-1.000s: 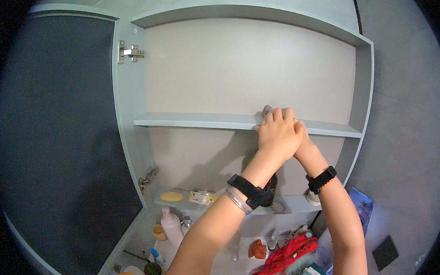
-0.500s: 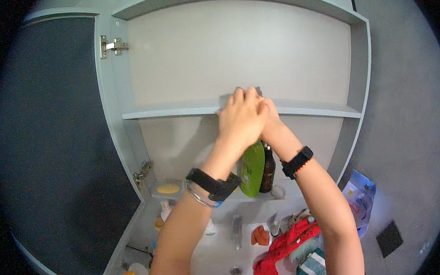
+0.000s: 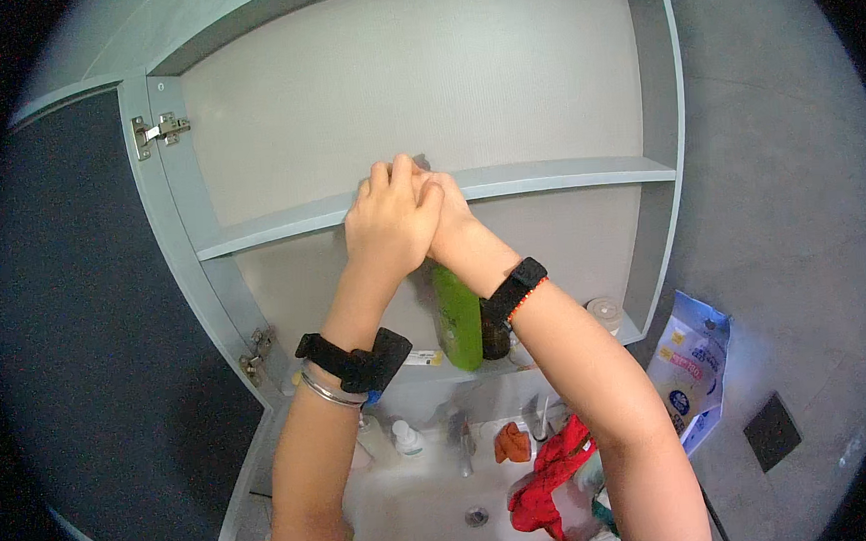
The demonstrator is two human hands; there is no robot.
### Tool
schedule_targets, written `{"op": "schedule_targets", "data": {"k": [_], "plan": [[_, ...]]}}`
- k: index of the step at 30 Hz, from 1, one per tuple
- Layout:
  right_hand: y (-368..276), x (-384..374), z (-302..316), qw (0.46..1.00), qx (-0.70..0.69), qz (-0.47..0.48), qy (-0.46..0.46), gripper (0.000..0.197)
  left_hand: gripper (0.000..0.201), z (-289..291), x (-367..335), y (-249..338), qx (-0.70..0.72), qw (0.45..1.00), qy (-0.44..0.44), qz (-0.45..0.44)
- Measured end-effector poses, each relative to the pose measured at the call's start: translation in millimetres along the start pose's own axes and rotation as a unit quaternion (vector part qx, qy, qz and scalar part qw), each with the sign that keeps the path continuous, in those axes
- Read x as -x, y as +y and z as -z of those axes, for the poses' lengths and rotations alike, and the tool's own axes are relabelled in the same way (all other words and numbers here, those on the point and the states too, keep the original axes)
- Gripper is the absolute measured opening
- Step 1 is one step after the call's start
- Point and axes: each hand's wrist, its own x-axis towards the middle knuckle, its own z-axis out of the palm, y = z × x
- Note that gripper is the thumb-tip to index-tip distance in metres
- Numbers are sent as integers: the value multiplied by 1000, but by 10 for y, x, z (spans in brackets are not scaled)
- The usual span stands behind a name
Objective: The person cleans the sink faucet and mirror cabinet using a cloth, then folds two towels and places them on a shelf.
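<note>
Hands pressing together at the front edge of the cabinet shelf [image 3: 546, 178], left hand [image 3: 387, 224] overlapping right hand [image 3: 455, 232], fingers curling in, can't tell what they're gripping, green bottle [image 3: 457, 318] standing just below the shelf.

left hand [image 3: 388, 224], right hand [image 3: 455, 228], pressed together, cabinet shelf [image 3: 565, 176]
</note>
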Motion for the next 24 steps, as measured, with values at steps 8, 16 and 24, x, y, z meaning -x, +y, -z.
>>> {"op": "schedule_targets", "data": {"k": [8,16,24], "plan": [[430,298,101,985,-174,2,20,16,27,-164,-83,344,11,1000,1,10],[916,691,196,975,-217,-52,-21,16,32,-384,-212,816,10,998,-59,33],[1398,1035,145,975,-206,-71,-53,20,34,-637,-338,1290,30,996,-87,18]]}}
